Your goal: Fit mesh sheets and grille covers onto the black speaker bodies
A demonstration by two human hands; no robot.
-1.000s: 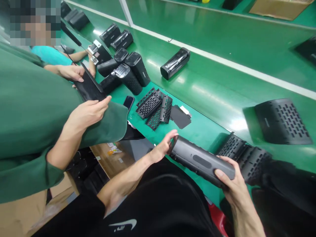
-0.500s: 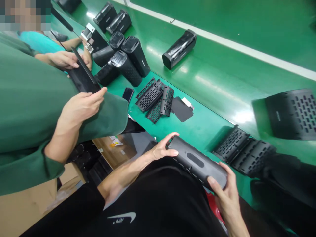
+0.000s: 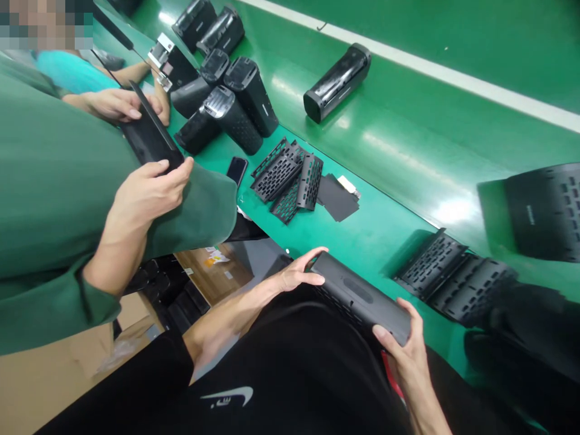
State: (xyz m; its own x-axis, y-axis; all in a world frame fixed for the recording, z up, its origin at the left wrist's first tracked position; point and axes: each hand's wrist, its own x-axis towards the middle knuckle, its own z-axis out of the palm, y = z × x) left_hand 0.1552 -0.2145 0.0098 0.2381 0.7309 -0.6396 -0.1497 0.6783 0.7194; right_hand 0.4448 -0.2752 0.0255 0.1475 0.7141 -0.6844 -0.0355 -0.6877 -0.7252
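Observation:
A long black speaker housing (image 3: 360, 296) lies across my lap at the edge of the green bench (image 3: 385, 235). My left hand (image 3: 296, 275) grips its left end, thumb along the top. My right hand (image 3: 403, 350) holds the right end from below, thumb on the upper face. An oval recess shows on the housing's top. Just right of it, perforated black grille panels (image 3: 453, 278) lie on the bench.
A co-worker in a green sleeve (image 3: 67, 199) stands at left, holding a flat black panel (image 3: 151, 139). Several black speaker bodies (image 3: 235, 115) stand behind a pile of grilles (image 3: 287, 181). A phone (image 3: 236, 170) lies nearby. One speaker (image 3: 338, 81) lies on the conveyor.
The housing has been drawn closer to my body and turned a little flatter. My right hand slid lower under its end. The co-worker's hands hardly moved.

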